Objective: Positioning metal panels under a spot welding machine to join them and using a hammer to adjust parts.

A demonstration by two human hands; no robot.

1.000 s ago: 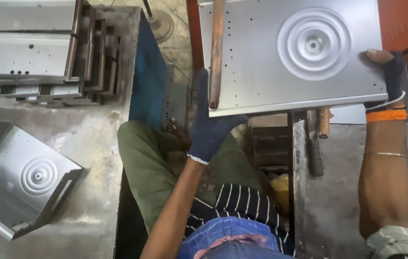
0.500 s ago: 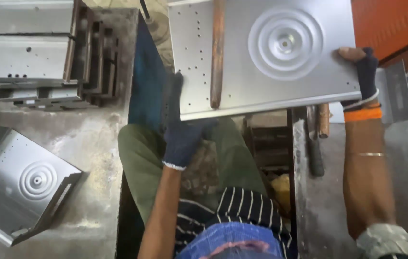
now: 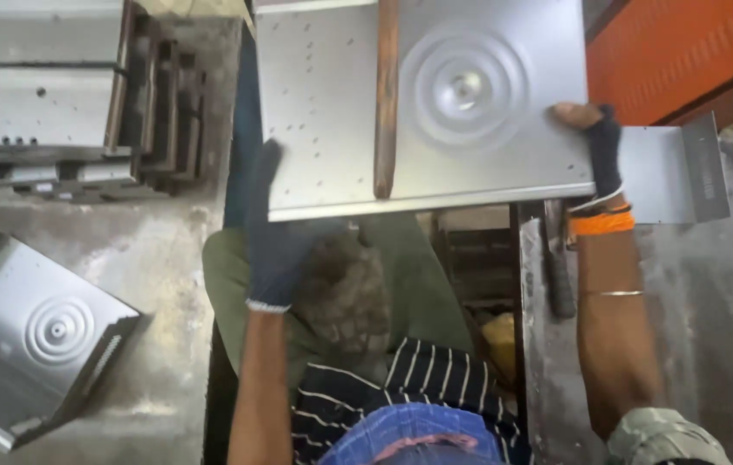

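You're holding the panel (image 3: 470, 103) up over your lap, left hand (image 3: 276, 232) gripping its near-left corner, right hand (image 3: 595, 151) pinching the right edge (wooden stick (image 3: 386, 95) lying across it).

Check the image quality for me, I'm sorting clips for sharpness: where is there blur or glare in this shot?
Head view: soft all over, with blur worst on the left hand and the striped clothing below; a bright glare spot sits at the centre of the embossed rings on the metal sheet; the right hand on the sheet's edge is a little sharper; the gap under the sheet lies in deep shadow.
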